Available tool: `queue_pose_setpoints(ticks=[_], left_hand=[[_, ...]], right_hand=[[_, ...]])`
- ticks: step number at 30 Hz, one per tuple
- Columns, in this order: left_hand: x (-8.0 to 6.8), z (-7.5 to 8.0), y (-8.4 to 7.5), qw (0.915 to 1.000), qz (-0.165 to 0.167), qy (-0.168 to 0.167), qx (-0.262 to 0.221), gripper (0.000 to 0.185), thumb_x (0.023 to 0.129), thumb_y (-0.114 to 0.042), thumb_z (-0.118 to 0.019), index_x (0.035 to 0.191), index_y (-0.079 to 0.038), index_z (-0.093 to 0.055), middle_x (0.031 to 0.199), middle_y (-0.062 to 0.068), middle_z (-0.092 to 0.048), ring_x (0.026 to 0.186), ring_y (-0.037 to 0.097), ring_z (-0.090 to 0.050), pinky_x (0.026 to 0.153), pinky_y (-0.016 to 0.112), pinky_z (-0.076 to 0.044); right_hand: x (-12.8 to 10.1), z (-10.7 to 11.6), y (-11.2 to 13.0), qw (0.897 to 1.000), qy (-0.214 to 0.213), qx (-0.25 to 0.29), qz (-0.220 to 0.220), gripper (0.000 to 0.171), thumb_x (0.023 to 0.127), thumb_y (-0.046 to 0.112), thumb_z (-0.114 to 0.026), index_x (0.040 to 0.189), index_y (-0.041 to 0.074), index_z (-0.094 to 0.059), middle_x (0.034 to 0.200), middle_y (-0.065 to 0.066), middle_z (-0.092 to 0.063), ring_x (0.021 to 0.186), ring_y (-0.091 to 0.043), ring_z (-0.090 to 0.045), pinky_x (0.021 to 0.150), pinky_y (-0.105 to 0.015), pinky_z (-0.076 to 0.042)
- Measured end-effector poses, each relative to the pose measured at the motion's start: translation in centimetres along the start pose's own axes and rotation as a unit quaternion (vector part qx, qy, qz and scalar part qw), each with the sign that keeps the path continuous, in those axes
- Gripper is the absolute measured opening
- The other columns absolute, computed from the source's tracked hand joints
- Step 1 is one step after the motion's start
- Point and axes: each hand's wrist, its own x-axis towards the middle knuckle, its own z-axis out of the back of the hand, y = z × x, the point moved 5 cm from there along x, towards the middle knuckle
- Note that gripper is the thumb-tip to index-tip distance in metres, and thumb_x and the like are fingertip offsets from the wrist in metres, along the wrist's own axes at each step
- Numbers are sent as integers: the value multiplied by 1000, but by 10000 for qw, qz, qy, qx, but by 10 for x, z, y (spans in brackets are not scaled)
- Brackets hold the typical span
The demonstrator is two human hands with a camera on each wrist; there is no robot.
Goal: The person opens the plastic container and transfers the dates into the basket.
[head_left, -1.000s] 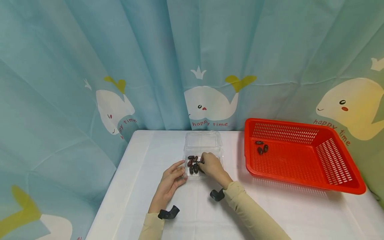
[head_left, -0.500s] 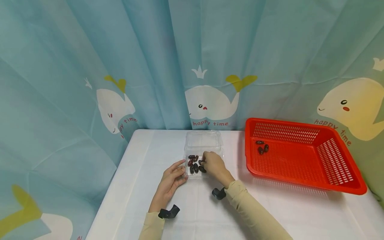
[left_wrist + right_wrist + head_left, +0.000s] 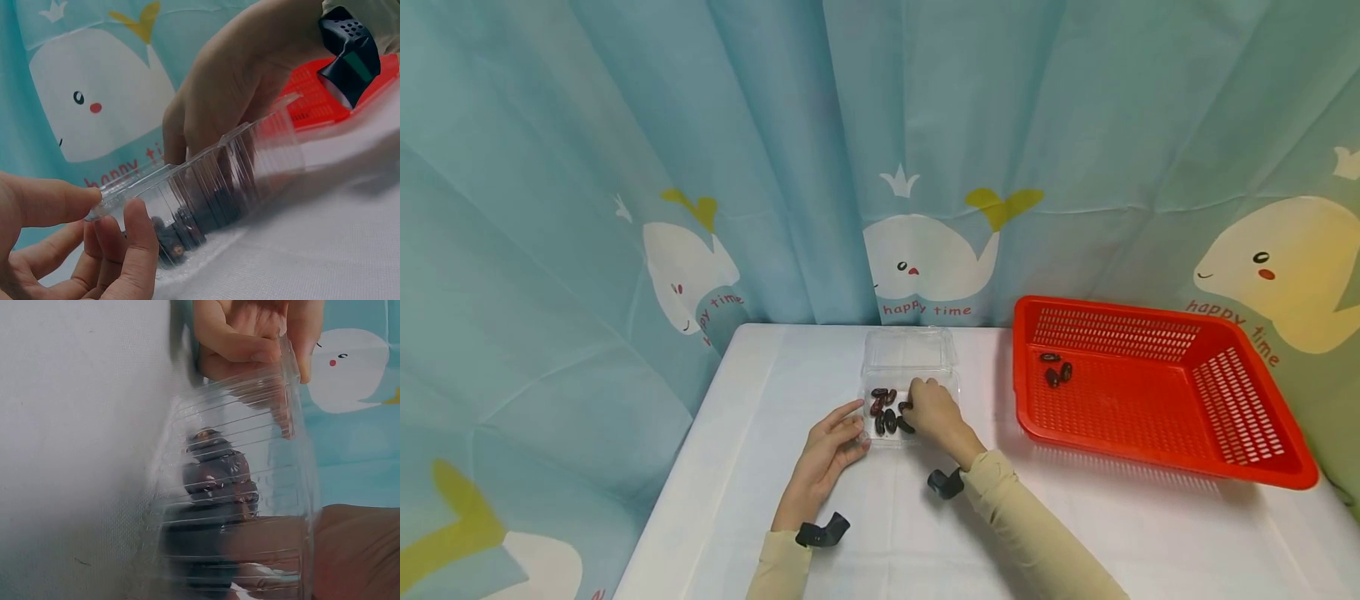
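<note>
In the head view, a clear plastic box (image 3: 910, 444) with its lid folded back holds several dark, glossy dates (image 3: 890, 420). My left hand (image 3: 824, 457) grips the box's left edge; in the left wrist view its thumb (image 3: 59, 199) lies along the rim with fingers below. My right hand (image 3: 934, 412) reaches down into the right part of the box, fingers curled at a date (image 3: 905, 407). Through the ribbed wall in the right wrist view, the dates (image 3: 215, 469) show beside those fingers, whose tips are partly hidden.
A red plastic basket (image 3: 1138, 454) stands to the right, with 3 dates (image 3: 1052, 377) in its left end. The open lid (image 3: 907, 348) lies behind the box. White cloth (image 3: 715, 500) covers the table, and a blue whale-print curtain (image 3: 805, 167) hangs behind.
My right hand has shifted slightly to the right inside the box, and more of the dates beside it shows. The left hand has stayed on the box's edge.
</note>
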Motion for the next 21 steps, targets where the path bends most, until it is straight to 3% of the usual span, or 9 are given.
queue_pose_setpoints(ticks=[10,21], left_hand=[[0,-2,-2,9999,77,-12,-124,54,101,3,-57,154,1,-44,99,-5,-61,86,7,-58,80,27,-59],[-1,0,0,9999,59,-80,-47,52,102,3,-57,153,1,-47,103,-4,-57,89,8,-58,80,26,-59]], right_hand=[[3,0,-5,9970,27,770,-61,16,86,4,-79,89,3,-64,81,-9,-66,72,-21,-58,66,-34,-49],[5,1,-5,9959,183,876,93,13,83,2,-79,89,5,-68,82,-8,-69,74,-20,-61,67,-34,-51]])
